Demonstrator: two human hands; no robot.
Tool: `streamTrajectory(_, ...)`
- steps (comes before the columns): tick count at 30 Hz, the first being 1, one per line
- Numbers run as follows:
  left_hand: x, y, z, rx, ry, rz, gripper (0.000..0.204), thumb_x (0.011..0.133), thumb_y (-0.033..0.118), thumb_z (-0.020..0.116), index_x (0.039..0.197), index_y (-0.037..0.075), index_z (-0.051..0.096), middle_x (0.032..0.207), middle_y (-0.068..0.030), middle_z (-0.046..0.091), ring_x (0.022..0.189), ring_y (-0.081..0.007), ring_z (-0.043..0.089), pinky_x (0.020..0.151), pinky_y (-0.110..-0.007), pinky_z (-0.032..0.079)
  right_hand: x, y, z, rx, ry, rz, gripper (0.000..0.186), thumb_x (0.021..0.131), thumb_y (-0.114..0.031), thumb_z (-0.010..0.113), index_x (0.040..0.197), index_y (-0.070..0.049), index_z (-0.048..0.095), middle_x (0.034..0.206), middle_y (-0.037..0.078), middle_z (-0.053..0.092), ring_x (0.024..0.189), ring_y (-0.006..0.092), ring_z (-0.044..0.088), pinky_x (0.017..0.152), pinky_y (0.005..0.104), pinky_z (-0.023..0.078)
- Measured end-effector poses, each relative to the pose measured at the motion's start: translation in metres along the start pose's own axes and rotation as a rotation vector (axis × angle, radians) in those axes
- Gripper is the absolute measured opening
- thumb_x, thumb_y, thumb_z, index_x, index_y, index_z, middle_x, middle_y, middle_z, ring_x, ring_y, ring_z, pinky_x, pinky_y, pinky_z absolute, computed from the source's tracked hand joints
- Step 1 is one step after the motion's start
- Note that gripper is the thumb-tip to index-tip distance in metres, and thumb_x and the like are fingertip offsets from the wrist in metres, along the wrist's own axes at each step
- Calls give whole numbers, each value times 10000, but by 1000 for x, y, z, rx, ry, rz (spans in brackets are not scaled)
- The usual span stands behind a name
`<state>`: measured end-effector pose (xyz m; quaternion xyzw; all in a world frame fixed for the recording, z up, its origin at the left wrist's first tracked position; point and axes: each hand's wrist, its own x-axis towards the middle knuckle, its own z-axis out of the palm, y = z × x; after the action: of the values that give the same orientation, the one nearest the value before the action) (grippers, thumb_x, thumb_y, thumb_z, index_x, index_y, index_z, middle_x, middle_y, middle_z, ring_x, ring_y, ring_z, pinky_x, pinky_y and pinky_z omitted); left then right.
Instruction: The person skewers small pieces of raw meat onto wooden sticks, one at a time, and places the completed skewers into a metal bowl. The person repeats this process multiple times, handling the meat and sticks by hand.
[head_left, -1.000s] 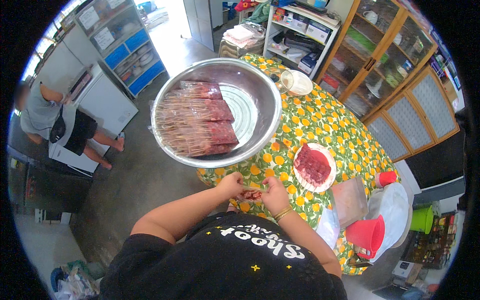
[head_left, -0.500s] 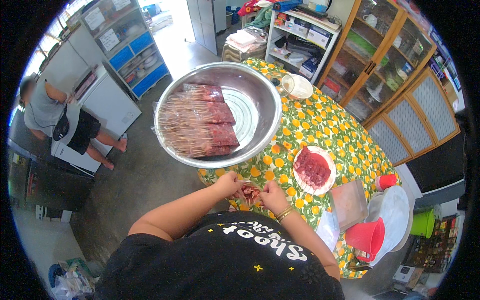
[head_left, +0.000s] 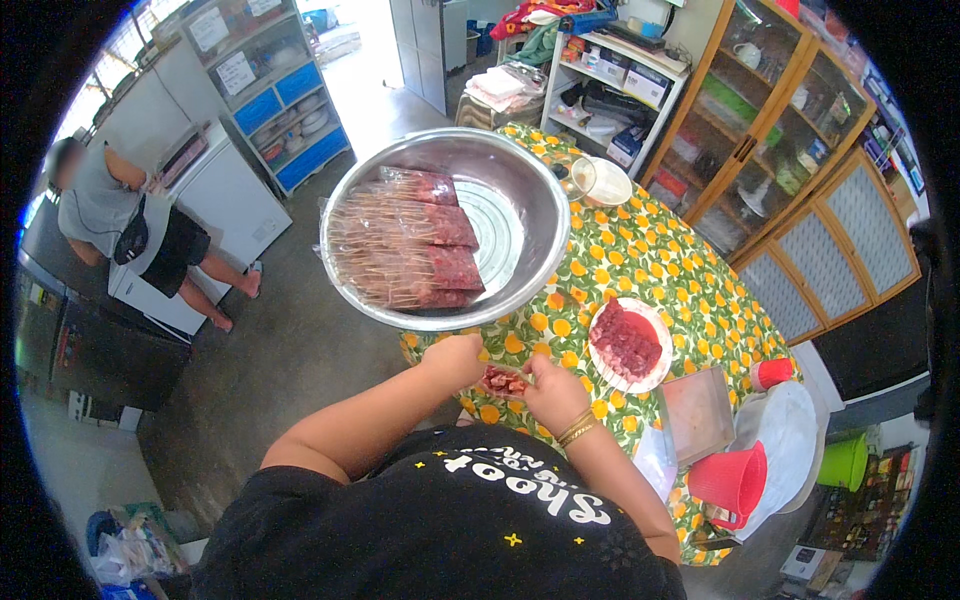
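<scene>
Close to my body, at the near table edge, a clear plastic bag with raw red meat pieces in it hangs between my hands. My left hand is closed at the bag's left side, its fingertips mostly turned from view. On the other side my right hand pinches the bag's edge. Just beyond stands a large steel basin, holding several clear bags of skewered meat laid in rows, sticks to the left. Right of my hands, a white plate carries more raw meat on skewers.
A fruit-patterned cloth covers the table. A clear jug and white bowl stand behind the basin. At right are a shallow tray, plastic sheets and red baskets. Another person stands by a white chest freezer.
My left hand has turned so its back faces up, and the bag of meat between my hands is drawn flatter. The whole view has shifted slightly.
</scene>
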<state>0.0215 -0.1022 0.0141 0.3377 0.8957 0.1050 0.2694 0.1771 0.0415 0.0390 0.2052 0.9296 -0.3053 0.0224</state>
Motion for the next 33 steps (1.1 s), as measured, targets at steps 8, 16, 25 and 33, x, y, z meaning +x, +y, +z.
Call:
streamTrajectory(8,-26,4,-56,-60,-175,405,196,751,113,662,939,71,629,839,-125,658,782,-292,646,716,-431,511,-18,-34,-83,-116,183,-177,200,817,-159,605,1013,-132,635,736,146,657,706,352,657,650,455,507)
streamTrajectory(16,-50,35,-42,-538,93,896,1090,657,184,896,1493,45,210,1457,-146,387,1358,-243,386,1141,-397,299,-48,-94,-189,-36,360,-269,153,799,-113,557,936,-118,627,705,174,627,685,360,639,625,469,492)
streamTrajectory(25,-58,151,-39,-1220,224,1039,644,768,18,799,1308,25,448,1245,-104,588,1133,-181,587,988,-332,479,-103,-116,-254,-133,424,-378,222,745,-99,633,965,-101,613,738,194,612,690,373,618,618,447,490)
streamTrajectory(33,-78,148,-61,-1286,-114,795,460,774,-74,733,1179,55,556,1108,-32,645,1080,-132,599,968,-304,469,-128,-24,-211,1119,427,-311,499,876,-92,644,1334,-53,452,1128,30,590,1066,141,580,855,270,493)
